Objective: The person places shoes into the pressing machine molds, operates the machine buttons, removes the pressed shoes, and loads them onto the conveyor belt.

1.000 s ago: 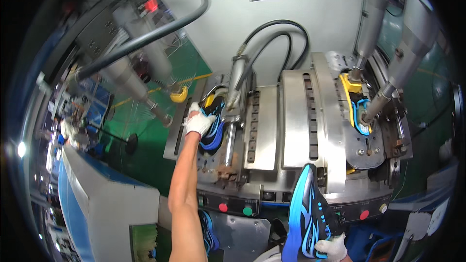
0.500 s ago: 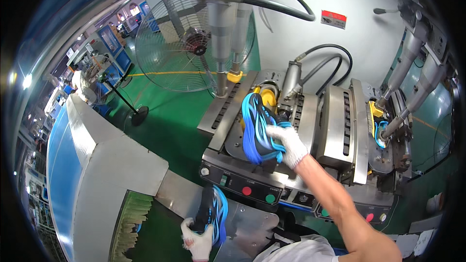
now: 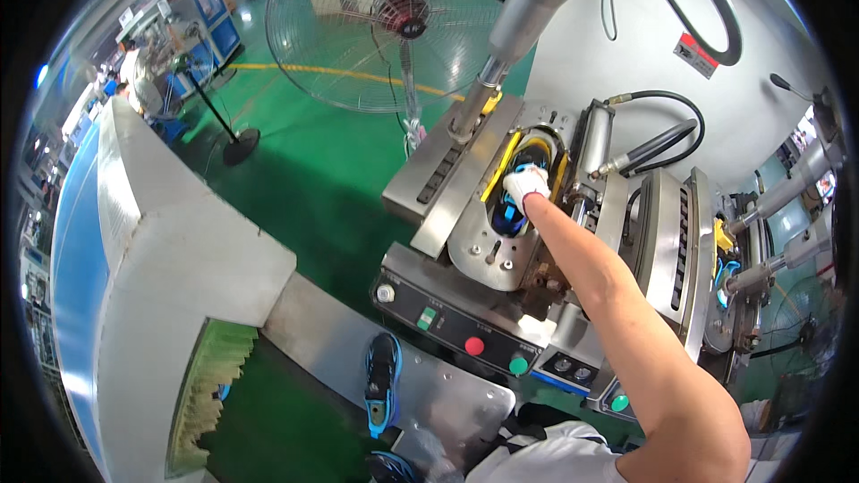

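Note:
In a white glove, my right hand (image 3: 527,185) is closed on a black-and-blue sports shoe (image 3: 512,216). The shoe sits toe and heel lengthwise in the oval recess of a metal pressing machine (image 3: 479,246), between yellow pads (image 3: 501,166); the glove covers its middle. A second black shoe with a blue sole edge (image 3: 383,371) rests upright on the metal shelf in front of the machine. Part of another dark-and-blue shoe (image 3: 391,467) shows at the lower edge. My left hand is out of sight.
A control panel (image 3: 452,331) with red and green buttons runs along the machine's front. A thick cylinder (image 3: 537,9) slants above the recess. On the right, a second station holds another blue shoe (image 3: 727,275). A grey conveyor housing with bristles (image 3: 210,385) stands left; a large fan (image 3: 400,13) is behind.
My right hand has carried its shoe from above the machine's front down into the recess. My left hand has gone from view, and a shoe now stands on the shelf. The view has shifted.

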Demonstrator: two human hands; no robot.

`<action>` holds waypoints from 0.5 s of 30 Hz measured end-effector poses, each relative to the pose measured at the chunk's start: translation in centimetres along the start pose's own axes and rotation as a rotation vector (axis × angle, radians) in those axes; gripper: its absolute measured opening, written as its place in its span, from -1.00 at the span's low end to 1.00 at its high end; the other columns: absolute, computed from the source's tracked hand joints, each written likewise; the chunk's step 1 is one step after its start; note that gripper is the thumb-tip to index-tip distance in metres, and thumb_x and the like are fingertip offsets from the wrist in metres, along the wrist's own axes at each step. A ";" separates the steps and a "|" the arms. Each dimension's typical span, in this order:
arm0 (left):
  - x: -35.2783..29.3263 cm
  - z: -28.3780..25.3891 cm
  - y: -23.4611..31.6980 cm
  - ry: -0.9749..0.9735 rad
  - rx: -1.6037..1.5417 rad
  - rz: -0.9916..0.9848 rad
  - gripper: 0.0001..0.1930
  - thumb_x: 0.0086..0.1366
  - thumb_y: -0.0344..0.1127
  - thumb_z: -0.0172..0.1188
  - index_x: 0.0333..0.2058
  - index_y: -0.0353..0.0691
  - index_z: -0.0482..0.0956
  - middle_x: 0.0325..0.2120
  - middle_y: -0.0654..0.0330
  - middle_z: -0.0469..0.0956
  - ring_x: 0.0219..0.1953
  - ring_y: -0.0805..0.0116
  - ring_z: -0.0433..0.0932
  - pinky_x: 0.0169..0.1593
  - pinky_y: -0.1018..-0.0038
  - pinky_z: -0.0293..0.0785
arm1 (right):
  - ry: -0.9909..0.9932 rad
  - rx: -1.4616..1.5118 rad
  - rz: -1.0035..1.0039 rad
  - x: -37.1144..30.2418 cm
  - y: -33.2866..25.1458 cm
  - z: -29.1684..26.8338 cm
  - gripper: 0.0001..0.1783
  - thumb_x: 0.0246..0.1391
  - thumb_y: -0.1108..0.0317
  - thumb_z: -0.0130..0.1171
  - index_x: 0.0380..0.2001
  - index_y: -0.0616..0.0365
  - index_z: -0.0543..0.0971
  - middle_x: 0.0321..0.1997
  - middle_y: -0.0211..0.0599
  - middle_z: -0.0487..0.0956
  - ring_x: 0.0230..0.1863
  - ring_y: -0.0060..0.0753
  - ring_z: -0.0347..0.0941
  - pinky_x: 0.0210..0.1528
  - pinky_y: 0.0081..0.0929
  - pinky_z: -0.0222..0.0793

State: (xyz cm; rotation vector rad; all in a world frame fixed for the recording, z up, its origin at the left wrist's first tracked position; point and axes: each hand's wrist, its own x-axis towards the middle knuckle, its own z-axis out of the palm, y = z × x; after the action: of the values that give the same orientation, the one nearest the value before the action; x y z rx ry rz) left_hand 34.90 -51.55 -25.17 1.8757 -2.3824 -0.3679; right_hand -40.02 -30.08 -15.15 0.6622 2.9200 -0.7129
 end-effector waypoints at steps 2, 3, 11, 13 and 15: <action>-0.6 2.4 -4.1 0.200 -0.119 -0.062 -0.29 0.10 0.00 0.54 0.12 -0.24 0.48 -0.02 -0.10 0.60 0.01 -0.11 0.59 0.10 0.07 0.51 | -0.031 -0.033 -0.035 -3.3 -2.7 1.9 -0.44 0.01 0.11 0.21 0.04 0.20 0.69 0.11 0.00 0.69 0.13 -0.09 0.65 0.19 -0.27 0.53; -1.8 -1.0 0.2 -0.054 -0.224 -0.159 -0.23 0.10 -0.01 0.55 0.17 -0.31 0.45 0.02 -0.14 0.60 0.07 -0.06 0.58 0.14 0.09 0.51 | -0.145 -0.349 -0.296 -1.3 -1.0 0.4 -0.55 0.01 0.12 0.22 -0.06 0.10 0.74 0.01 -0.09 0.73 0.02 -0.09 0.69 0.06 -0.23 0.57; -1.7 0.8 -3.7 0.026 -0.445 0.014 -0.48 0.10 -0.23 0.51 0.03 -0.19 0.56 -0.15 0.00 0.68 -0.07 -0.04 0.68 0.03 0.18 0.58 | -0.595 0.696 0.104 4.2 12.7 -8.5 -0.46 0.15 -0.01 0.35 0.04 0.16 0.64 -0.06 -0.22 0.67 -0.15 -0.27 0.58 -0.01 -0.20 0.53; -2.5 0.6 -6.5 0.022 -0.339 0.074 -0.34 0.13 -0.19 0.52 0.16 -0.19 0.44 -0.09 0.00 0.66 -0.05 0.00 0.68 0.08 0.21 0.55 | -0.276 0.600 -0.237 -0.9 12.5 -7.0 -0.38 0.18 -0.11 0.34 0.06 0.21 0.62 -0.09 -0.18 0.68 -0.19 -0.25 0.60 0.02 -0.23 0.54; -4.8 -1.8 -10.6 0.048 -0.346 -0.103 -0.37 0.13 -0.26 0.51 0.14 -0.21 0.44 -0.10 -0.01 0.66 -0.06 -0.02 0.67 0.09 0.20 0.55 | -0.079 0.440 -0.541 -20.5 9.7 -5.2 -0.19 0.18 -0.16 0.31 0.24 0.30 0.45 0.19 -0.03 0.52 0.13 -0.15 0.48 0.25 -0.19 0.40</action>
State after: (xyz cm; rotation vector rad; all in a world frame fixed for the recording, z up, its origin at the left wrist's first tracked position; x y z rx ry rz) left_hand 46.44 -49.44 -25.63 1.8242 -2.0362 -0.6856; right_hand -17.15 -28.00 -11.42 -0.1659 2.8913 -1.4155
